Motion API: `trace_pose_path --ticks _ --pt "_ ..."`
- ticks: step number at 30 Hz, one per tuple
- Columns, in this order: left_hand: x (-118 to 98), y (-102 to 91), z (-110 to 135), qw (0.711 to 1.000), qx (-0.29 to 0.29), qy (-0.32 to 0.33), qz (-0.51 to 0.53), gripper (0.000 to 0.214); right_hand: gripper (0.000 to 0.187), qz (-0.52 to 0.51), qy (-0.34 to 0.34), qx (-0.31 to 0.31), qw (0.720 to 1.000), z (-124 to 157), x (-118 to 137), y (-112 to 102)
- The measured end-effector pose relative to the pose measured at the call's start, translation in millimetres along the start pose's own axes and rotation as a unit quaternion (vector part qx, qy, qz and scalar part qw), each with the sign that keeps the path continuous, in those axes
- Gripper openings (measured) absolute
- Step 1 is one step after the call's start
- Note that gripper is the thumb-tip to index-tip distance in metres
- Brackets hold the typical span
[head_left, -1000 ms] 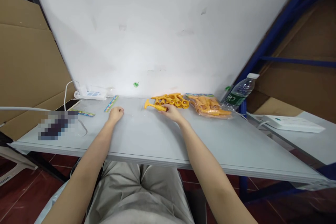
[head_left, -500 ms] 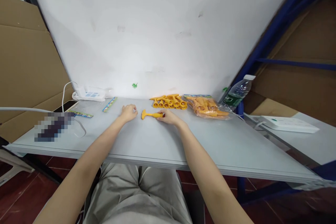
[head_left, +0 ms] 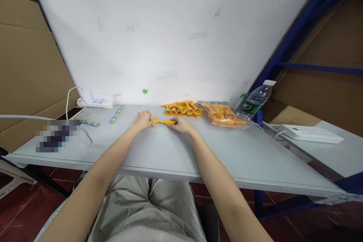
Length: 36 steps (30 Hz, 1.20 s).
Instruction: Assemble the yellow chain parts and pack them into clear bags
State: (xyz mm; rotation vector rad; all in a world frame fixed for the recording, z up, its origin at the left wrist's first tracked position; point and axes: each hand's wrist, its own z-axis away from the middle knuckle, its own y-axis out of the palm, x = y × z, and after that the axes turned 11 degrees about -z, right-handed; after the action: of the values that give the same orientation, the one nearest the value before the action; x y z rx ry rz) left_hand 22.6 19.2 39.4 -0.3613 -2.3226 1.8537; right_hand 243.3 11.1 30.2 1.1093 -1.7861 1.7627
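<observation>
My right hand (head_left: 180, 125) is closed around the wide end of a yellow plastic toy hammer (head_left: 162, 121), whose handle lies sideways just above the table. Something dark red shows at the held end, partly covered by the fingers. The hammer's T-shaped head points left, towards my left hand (head_left: 144, 120). That hand is palm down with its fingers bent and apart, the fingertips right beside the head; whether they touch it I cannot tell. Behind my right hand lies a pile of similar yellow toys (head_left: 183, 109), several with round flared ends facing me.
A clear bag of yellow toys (head_left: 224, 116) lies to the right, with a water bottle (head_left: 256, 100) leaning behind it. At left are printed card strips (head_left: 117, 114) on clear bags, a phone (head_left: 71, 113), cables and a white power strip (head_left: 96, 101). A white panel (head_left: 181, 45) rises behind.
My left hand has moved right, up to the head of the toy hammer. The hammer, held in my right hand, has shifted very slightly away from me.
</observation>
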Motion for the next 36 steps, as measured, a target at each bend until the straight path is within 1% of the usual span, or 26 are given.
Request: trace_pose_path --ticks 4,7,10,12,13,14,15,16,17,19,21,22,23,25,28,31,33,36 --pt "-1.8 1.1 -0.8 0.995 -0.044 0.066 0.052 0.009 0.02 -0.023 -0.047 -0.016 0.999 -3.4 1.5 6.4" --pt "-8.2 4.6 -0.5 0.989 -0.06 0.118 0.062 0.01 0.021 -0.032 -0.083 -0.03 0.996 -5.6 4.0 12.2" --pt "-14.8 7.9 2.9 0.982 -0.061 0.166 0.069 0.009 0.025 -0.034 -0.088 -0.042 0.995 -6.8 5.4 17.0" --pt "-14.1 8.4 5.1 0.979 -0.068 0.175 0.077 0.01 0.026 -0.035 -0.084 -0.039 0.995 -7.1 5.2 19.2" --pt "-11.0 8.0 5.6 0.98 -0.073 0.165 0.081 0.011 0.025 -0.037 -0.083 -0.035 0.995 -7.0 5.0 20.1" --pt "-5.7 7.3 5.6 0.983 -0.079 0.142 0.084 0.013 0.023 -0.041 -0.083 -0.029 0.995 -6.9 4.9 20.8" --pt "1.9 6.4 5.1 0.987 -0.085 0.104 0.084 0.015 0.021 -0.044 -0.081 -0.024 0.995 -6.6 5.0 21.3" --pt "11.4 5.6 4.2 0.991 -0.089 0.054 0.081 0.017 0.02 -0.048 -0.077 -0.021 0.996 -6.4 5.3 21.8" --pt "22.5 5.0 3.2 0.993 -0.094 -0.013 0.074 0.021 0.02 -0.053 -0.071 -0.019 0.996 -6.1 5.9 22.0" --pt "46.6 5.5 1.9 0.983 -0.097 -0.144 0.054 0.028 0.021 -0.065 -0.054 -0.019 0.996 -5.9 8.0 22.1" --pt "68.8 8.4 2.6 0.97 -0.073 -0.23 0.042 0.032 0.023 -0.087 -0.033 -0.015 0.996 -6.6 11.0 21.0" --pt "77.8 10.6 3.8 0.966 -0.054 -0.248 0.05 0.035 0.023 -0.1 -0.021 -0.012 0.995 -7.6 12.8 20.0" --pt "85.1 13.2 5.5 0.963 -0.032 -0.259 0.065 0.037 0.023 -0.114 -0.006 -0.009 0.993 -9.0 14.9 18.7" --pt "94.1 18.7 9.6 0.962 -0.003 -0.259 0.091 0.042 0.019 -0.132 0.017 -0.007 0.991 -13.1 19.6 15.5" --pt "97.1 25.2 15.0 0.965 -0.006 -0.239 0.106 0.048 0.015 -0.128 0.034 -0.018 0.991 -21.6 27.9 12.6" --pt "94.5 27.3 17.9 0.964 -0.012 -0.237 0.116 0.049 0.012 -0.095 0.047 -0.032 0.994 -29.7 36.1 16.2" --pt "92.9 26.7 18.6 0.96 -0.013 -0.248 0.131 0.048 0.008 -0.08 0.05 -0.012 0.995 -33.3 40.5 21.7" --pt "92.8 25.4 19.0 0.948 -0.026 -0.266 0.171 0.044 0.007 -0.101 0.048 0.045 0.993 -35.7 45.2 29.1"
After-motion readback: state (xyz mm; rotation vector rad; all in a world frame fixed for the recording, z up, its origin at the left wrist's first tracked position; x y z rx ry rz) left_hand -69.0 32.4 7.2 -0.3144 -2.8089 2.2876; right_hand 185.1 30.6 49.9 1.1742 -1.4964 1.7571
